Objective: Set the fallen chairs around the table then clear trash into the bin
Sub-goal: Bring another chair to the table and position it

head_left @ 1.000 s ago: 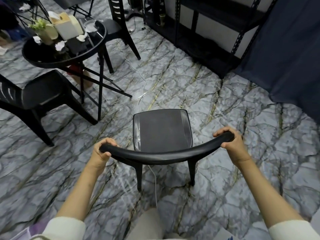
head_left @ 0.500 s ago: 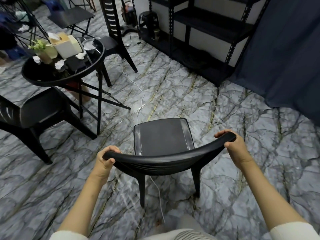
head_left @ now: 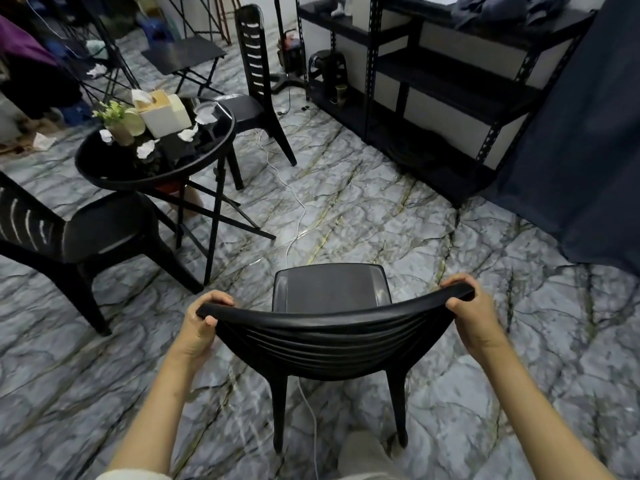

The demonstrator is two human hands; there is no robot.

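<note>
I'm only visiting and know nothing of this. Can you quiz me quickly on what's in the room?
1. True or false: the left hand and right hand both grip the backrest of the held chair.
2. How many other chairs stand upright beside the round table?
3. What lies scattered on that table: A crumpled tissues, B spoons, C coins?
Key: 1 true; 2 two, the near chair and the far chair; 3 A.

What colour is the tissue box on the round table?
The tissue box has a cream body and a tan top; the head view shows it best.
</note>
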